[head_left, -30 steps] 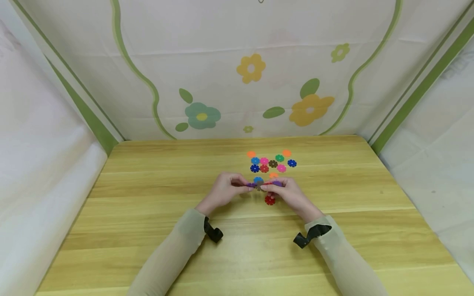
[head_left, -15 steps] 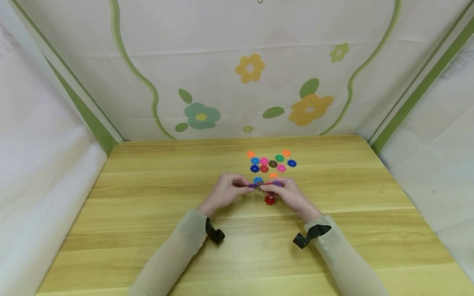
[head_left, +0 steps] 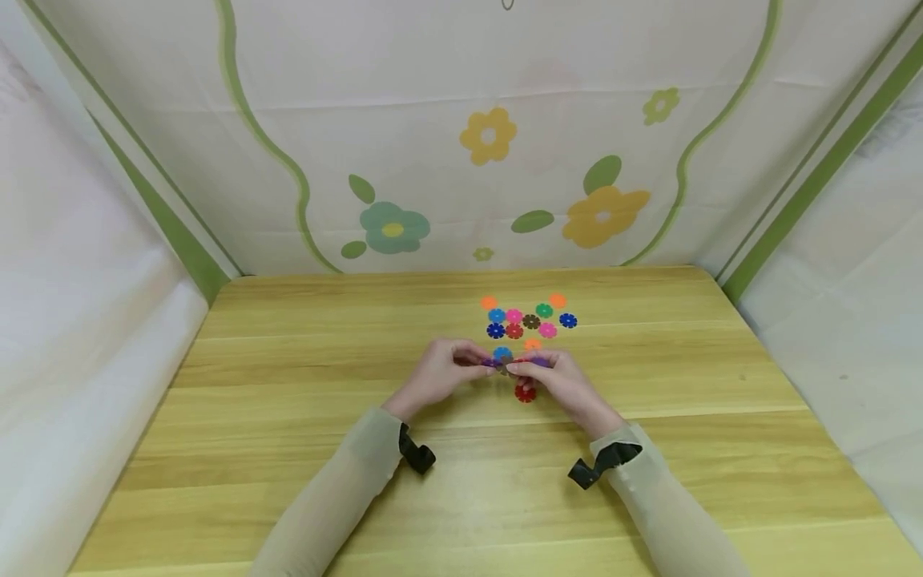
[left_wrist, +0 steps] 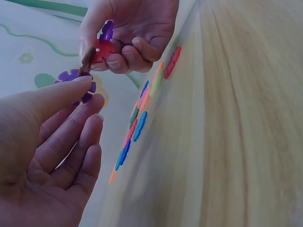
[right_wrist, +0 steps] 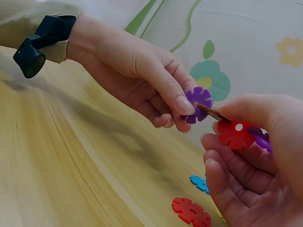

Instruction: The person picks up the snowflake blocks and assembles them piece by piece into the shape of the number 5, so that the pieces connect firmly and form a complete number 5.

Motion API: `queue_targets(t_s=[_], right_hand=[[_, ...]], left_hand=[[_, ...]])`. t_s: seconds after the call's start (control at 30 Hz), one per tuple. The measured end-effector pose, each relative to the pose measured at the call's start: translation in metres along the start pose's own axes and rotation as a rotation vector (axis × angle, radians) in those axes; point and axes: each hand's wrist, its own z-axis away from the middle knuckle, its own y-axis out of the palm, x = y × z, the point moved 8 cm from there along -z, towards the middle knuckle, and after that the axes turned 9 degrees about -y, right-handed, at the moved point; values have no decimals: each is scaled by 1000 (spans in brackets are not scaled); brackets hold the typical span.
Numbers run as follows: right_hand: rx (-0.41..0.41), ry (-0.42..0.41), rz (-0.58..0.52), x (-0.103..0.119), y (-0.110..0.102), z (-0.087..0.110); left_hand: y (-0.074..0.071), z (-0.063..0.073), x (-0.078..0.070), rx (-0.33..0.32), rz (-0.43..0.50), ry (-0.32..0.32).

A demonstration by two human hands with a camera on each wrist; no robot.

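Above the table, my left hand [head_left: 436,373] pinches a purple interlocking disc [right_wrist: 199,100] between thumb and fingertips. My right hand [head_left: 568,389] grips a brown interlocking disc [right_wrist: 214,113], seen edge-on in both wrist views. A red disc [right_wrist: 234,136] and a second purple disc [right_wrist: 262,140] are also in the right hand, and look joined to the brown one in a chain. The brown disc's edge meets the left hand's purple disc; how deep their slots sit is hidden by the fingers. Under the right hand, a loose red disc [head_left: 525,393] lies on the table.
Several loose discs lie beyond the hands on the wooden table [head_left: 288,336], among them a green disc [head_left: 544,310], a dark blue disc [head_left: 568,320] and a light blue disc [head_left: 502,353]. White flower-printed fabric [head_left: 433,64] walls in the back and sides.
Both hands stay nearly in place, still holding the purple and brown discs together. The whole head view has shifted slightly; the loose discs lie as before.
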Motion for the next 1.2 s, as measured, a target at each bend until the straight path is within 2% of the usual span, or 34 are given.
queue_targets(t_s=[0.37,0.6,0.77,1.03,1.2], right_hand=[[-31,-5,6,1,-8,0],[-41,-20,-15,6,-12,1],[-76,-24,-16,9,-21,0],[-102,-14,-38,10,-29,1],[-102,-10,-39,11,-29,2]], left_hand=[[-1,-3,-3,-22,-18,-8],[-7,-5,-1,-20,20,-15],[-11,-13,3,-64,-61,-53],[8,-37,7,18,-183,-85],[14,-46,11,1,-252,-109]])
